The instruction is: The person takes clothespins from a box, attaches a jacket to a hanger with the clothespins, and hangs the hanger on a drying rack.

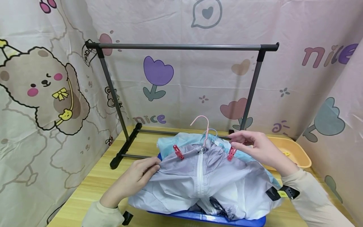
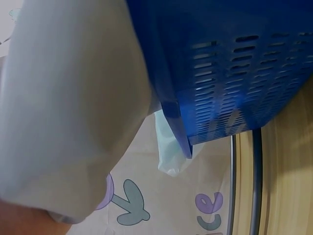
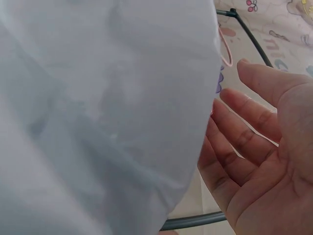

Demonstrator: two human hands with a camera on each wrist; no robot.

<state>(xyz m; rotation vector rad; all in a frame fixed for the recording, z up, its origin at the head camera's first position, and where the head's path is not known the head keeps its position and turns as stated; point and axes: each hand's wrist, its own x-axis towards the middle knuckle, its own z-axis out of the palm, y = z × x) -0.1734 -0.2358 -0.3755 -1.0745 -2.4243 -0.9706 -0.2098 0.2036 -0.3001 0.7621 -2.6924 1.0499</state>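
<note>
A grey and pale-lilac zip jacket [image 1: 181, 179] lies spread on a pink hanger [image 1: 208, 127], its hook standing up from the collar. Red clothespins [image 1: 178, 152] are clipped on both shoulders. My left hand [image 1: 134, 176] pinches the jacket at its left shoulder; in the left wrist view a sleeve hides most of that hand. Beside the right-hand clothespin [image 1: 231, 154], my right hand [image 1: 255, 148] hovers with fingers extended and loosely bent; the right wrist view shows the palm [image 3: 274, 181] holding nothing. Under the jacket are a light blue garment [image 1: 167, 142] and a blue basket [image 2: 220, 83].
A dark metal clothes rack [image 1: 181, 47] stands behind the basket on the wooden table [image 1: 93, 186]. At the right, an orange-yellow tray [image 1: 297, 151] holds small yellow items. Patterned cloth [image 1: 181, 91] hangs around the back and sides.
</note>
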